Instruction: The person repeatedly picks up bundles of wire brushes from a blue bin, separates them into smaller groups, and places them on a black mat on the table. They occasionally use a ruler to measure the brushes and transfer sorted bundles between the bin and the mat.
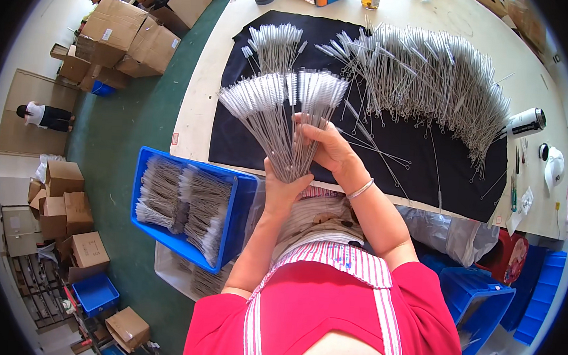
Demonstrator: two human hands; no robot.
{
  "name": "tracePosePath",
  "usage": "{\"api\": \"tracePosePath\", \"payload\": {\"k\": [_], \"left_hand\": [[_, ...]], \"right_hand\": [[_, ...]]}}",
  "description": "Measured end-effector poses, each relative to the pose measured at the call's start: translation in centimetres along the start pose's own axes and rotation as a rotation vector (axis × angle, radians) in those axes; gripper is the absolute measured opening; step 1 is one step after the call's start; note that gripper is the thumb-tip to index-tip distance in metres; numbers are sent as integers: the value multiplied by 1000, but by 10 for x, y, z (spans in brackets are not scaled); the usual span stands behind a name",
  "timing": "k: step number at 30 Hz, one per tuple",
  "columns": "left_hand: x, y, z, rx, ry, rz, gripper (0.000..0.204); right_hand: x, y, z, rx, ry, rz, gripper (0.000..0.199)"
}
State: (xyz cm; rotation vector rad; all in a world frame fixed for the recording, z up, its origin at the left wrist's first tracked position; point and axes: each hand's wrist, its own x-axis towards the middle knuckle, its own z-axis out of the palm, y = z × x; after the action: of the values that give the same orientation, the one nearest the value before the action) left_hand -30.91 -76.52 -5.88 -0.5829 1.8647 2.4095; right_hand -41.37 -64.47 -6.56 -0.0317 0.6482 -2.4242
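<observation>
1. At the near edge of the worktop (202, 77), both hands hold one fanned bundle of thin wire brushes (286, 110) upright over the black cloth (388, 157).
2. Left hand (283, 189): closed around the gathered wire stems at the bottom of the bundle, from below.
3. Right hand (327, 147): fingers curled against the right side of the same stems, just above the left hand; a bracelet (360, 189) sits on its wrist.
4. Bundle position: the stems converge between the two hands; the white bristle heads spread up and to the far left of them.
5. Risk, judged: the stems are many and smooth. If either grip slackens, single brushes could slide out and drop onto the cloth or past the worktop edge.
6. Risk, judged: the fan is wide at the top. Tilting it could tangle its bristles with the loose brush pile (424, 75) lying far right on the cloth, or with the smaller bunch (275, 45) beyond.
7. Nearby: a blue bin (241, 204) holding bundled brushes stands left of the hands, below worktop level, close enough for the left elbow to knock.
</observation>
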Motion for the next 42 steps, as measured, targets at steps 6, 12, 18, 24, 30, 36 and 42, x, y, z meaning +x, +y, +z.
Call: {"api": "tracePosePath", "payload": {"k": [6, 12, 18, 24, 30, 36, 42], "left_hand": [[5, -9, -1, 18, -52, 121, 70], [10, -15, 1, 93, -75, 176, 70], [7, -6, 13, 82, -70, 108, 67], [7, -5, 18, 180, -72, 108, 64], [6, -14, 15, 208, -75, 148, 65], [4, -17, 10, 352, -119, 293, 64], [2, -4, 11, 293, -160, 244, 63]], "right_hand": [[-1, -1, -10, 109, -33, -8, 21], [2, 2, -25, 216, -146, -14, 18], [-1, -2, -38, 261, -66, -18, 28], [-1, -9, -35, 330, -227, -7, 61], [-7, -12, -28, 325, -276, 15, 61], [-8, -10, -38, 275, -354, 36, 59], [-7, 1, -51, 239, -336, -108, 72]]}}
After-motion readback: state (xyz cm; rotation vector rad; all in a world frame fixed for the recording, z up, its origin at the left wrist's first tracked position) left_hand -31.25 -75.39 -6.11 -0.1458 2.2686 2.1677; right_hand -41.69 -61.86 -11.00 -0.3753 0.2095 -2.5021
